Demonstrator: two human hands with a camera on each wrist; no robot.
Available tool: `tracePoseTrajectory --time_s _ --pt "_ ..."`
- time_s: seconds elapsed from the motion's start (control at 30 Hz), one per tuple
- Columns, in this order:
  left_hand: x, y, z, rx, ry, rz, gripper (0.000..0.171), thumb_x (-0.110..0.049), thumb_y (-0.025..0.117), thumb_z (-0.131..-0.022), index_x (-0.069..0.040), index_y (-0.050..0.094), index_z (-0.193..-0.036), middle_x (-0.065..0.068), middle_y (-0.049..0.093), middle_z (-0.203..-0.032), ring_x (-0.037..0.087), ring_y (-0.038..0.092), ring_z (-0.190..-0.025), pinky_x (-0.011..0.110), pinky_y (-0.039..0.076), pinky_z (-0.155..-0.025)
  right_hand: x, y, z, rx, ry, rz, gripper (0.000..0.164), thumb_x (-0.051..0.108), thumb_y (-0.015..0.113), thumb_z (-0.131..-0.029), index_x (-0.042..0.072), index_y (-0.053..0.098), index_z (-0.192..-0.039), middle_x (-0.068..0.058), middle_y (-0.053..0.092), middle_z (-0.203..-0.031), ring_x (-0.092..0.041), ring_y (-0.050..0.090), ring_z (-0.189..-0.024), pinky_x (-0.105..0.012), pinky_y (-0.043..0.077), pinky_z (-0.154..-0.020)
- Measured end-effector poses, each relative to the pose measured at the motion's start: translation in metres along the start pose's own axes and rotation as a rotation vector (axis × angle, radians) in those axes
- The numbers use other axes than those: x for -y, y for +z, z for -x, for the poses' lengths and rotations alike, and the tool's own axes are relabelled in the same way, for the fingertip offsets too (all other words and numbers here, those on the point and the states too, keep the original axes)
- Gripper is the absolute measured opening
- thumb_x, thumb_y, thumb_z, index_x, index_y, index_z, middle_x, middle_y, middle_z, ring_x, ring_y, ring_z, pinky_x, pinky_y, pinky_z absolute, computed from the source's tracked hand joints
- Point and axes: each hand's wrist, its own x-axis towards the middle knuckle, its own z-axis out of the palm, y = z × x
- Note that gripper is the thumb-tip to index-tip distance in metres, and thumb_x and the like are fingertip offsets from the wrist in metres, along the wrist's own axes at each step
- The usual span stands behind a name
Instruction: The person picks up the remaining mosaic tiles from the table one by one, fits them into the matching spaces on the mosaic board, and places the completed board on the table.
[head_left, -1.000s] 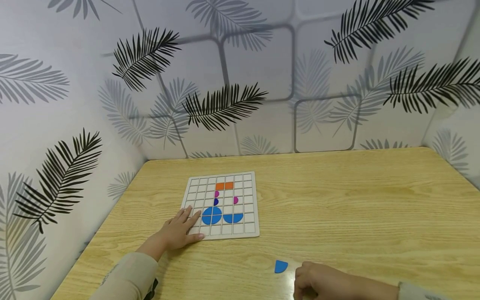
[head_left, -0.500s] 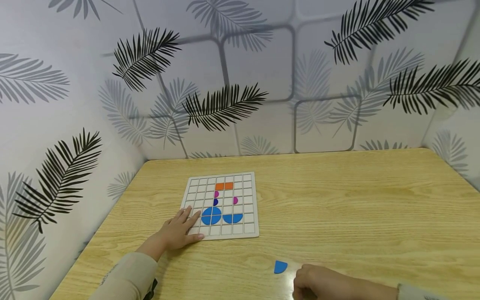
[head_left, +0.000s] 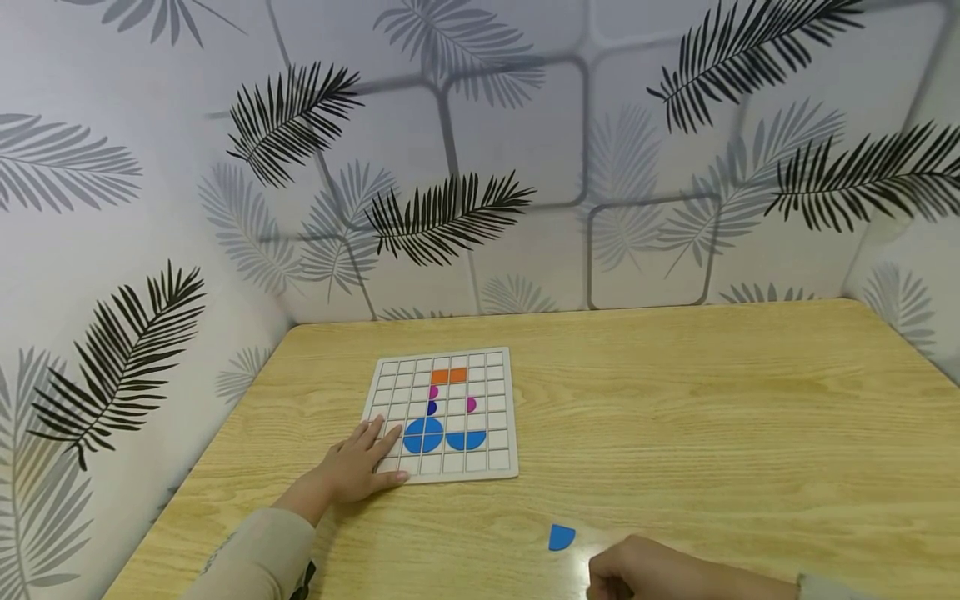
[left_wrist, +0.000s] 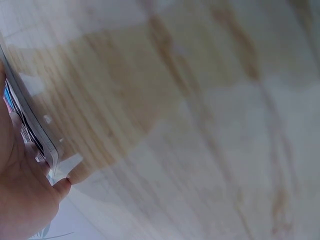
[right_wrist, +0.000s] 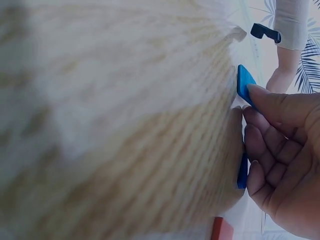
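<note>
A white square board (head_left: 502, 467) with a raised grid lies on the table. Orange squares (head_left: 448, 376), small magenta and dark blue half-discs, and larger blue quarter-circles (head_left: 423, 436) sit in its cells. My left hand (head_left: 352, 468) rests on the board's lower left corner with fingers spread. At the front, my right hand (head_left: 637, 571) has curled fingers; in the right wrist view its thumb and index finger pinch a blue tile (right_wrist: 243, 81). Another blue quarter-circle tile (head_left: 562, 537) lies on the table just left of that hand. The head view hides the right fingertips.
The wood-patterned table (head_left: 712, 400) reaches back to a leaf-patterned wall (head_left: 645, 150). In the right wrist view, a dark blue piece (right_wrist: 242, 175) shows behind the fingers and a red piece (right_wrist: 221, 230) at the bottom edge.
The head view has tilted very slightly, so the scene sits a little lower. Both hands and the tiles otherwise keep almost the same places.
</note>
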Motion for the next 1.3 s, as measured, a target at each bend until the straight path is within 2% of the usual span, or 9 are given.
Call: tracePoseTrajectory --time_s 0.2,0.3,0.4,0.67,0.9,1.1,1.3 --pt "0.001 0.002 -0.001 -0.007 -0.006 0.005 0.072 -0.053 0.044 -0.083 -0.01 0.024 -0.138 0.02 0.012 -0.14 0.038 0.01 -0.126 0.059 0.019 -0.089 -0.001 -0.002 0.0 -0.005 0.008 -0.214 0.009 0.004 0.057 -0.08 0.005 0.055 -0.071 0.013 0.052 -0.067 0.007 0.045 -0.058 -0.018 0.044 -0.05" --pt "0.002 0.003 -0.002 -0.01 -0.006 0.009 0.072 -0.053 0.044 -0.082 -0.01 0.024 -0.137 0.02 0.013 -0.14 0.039 0.01 -0.126 0.059 0.018 -0.089 0.001 -0.006 -0.001 -0.01 0.035 -0.285 0.006 0.003 0.057 -0.08 0.004 0.055 -0.075 0.011 0.057 -0.074 0.004 0.05 -0.063 -0.021 0.046 -0.054" --pt "0.003 0.003 -0.002 -0.009 -0.006 0.005 0.073 -0.053 0.044 -0.082 -0.01 0.024 -0.137 0.02 0.013 -0.14 0.039 0.01 -0.126 0.059 0.019 -0.089 0.004 -0.011 -0.004 -0.024 0.067 -0.303 0.005 0.007 0.058 -0.08 0.004 0.055 -0.077 0.009 0.058 -0.075 0.003 0.05 -0.063 -0.023 0.046 -0.055" --pt "0.001 0.001 -0.001 -0.001 -0.006 0.002 0.073 -0.053 0.044 -0.083 -0.009 0.024 -0.137 0.021 0.013 -0.14 0.039 0.01 -0.126 0.059 0.019 -0.089 0.007 -0.023 -0.017 -0.081 0.148 -0.249 0.008 0.01 0.063 -0.077 0.007 0.055 -0.076 0.008 0.054 -0.072 0.0 0.045 -0.062 -0.02 0.041 -0.054" --pt "0.0 0.001 0.0 -0.007 -0.003 0.014 0.072 -0.052 0.045 -0.082 -0.009 0.025 -0.137 0.021 0.014 -0.14 0.039 0.01 -0.126 0.059 0.019 -0.089 0.007 -0.028 -0.032 -0.109 0.128 -0.238 0.009 0.011 0.063 -0.078 0.007 0.055 -0.077 0.006 0.054 -0.072 -0.001 0.047 -0.062 -0.02 0.042 -0.055" --pt "0.0 0.001 -0.001 -0.012 -0.006 0.014 0.072 -0.052 0.046 -0.082 -0.01 0.025 -0.137 0.02 0.014 -0.14 0.039 0.01 -0.126 0.059 0.019 -0.089 0.01 -0.029 -0.052 -0.151 0.164 -0.237 0.008 0.007 0.063 -0.077 0.005 0.055 -0.077 0.003 0.055 -0.071 -0.005 0.048 -0.062 -0.021 0.041 -0.056" --pt "0.0 0.001 0.0 -0.028 -0.005 0.012 0.072 -0.052 0.047 -0.082 -0.01 0.027 -0.136 0.02 0.016 -0.139 0.039 0.012 -0.125 0.059 0.021 -0.088 0.012 -0.034 -0.074 -0.198 0.209 -0.167 0.01 0.003 0.064 -0.076 0.007 0.054 -0.074 0.002 0.055 -0.067 -0.007 0.049 -0.06 -0.021 0.04 -0.056"
